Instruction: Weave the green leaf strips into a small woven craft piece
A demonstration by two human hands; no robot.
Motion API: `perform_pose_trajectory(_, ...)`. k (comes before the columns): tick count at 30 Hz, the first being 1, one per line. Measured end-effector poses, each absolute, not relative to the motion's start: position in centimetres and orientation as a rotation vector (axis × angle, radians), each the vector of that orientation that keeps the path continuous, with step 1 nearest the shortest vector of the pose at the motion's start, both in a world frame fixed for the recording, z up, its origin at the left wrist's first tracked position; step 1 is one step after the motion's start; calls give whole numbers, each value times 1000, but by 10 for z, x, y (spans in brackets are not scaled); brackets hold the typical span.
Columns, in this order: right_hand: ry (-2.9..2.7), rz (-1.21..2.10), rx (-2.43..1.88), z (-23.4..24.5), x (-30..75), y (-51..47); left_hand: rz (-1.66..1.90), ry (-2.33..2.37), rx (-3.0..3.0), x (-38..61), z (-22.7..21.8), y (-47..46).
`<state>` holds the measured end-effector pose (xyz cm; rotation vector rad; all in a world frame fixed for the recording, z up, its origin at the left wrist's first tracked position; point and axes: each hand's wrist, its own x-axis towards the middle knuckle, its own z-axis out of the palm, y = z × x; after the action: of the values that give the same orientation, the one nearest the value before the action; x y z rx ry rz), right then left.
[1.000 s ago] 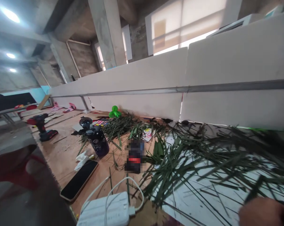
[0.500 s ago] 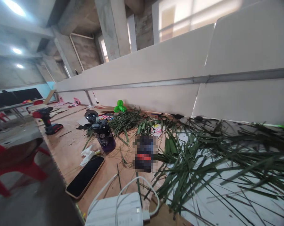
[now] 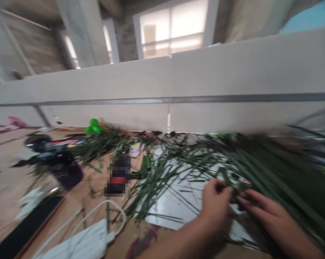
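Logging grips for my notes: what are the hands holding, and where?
The left hand and right hand seem to pinch long green palm leaves with their fingers, partway along the strands; blur hides the exact hold.

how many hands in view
2: the left hand at the long green leaves, the right hand beside it, both above a white sheet.

The long leaves point(image 3: 262, 169) are dark green, and the balloon point(image 3: 93, 126) is bright green. The bottle point(image 3: 69, 175) looks deep purple; the power bank point(image 3: 78, 241) is white.
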<state>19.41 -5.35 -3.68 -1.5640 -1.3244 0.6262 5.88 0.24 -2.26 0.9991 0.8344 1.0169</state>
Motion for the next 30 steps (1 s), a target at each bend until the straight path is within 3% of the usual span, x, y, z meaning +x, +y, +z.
perform_pose_trajectory(15,-890,1139,-1264,-16,192,-50,1026,712,944,45,-11,20)
perform_pose_trajectory(30,-932,1257,-1266,-10,181,-66,1013,756,899,47,-9,17)
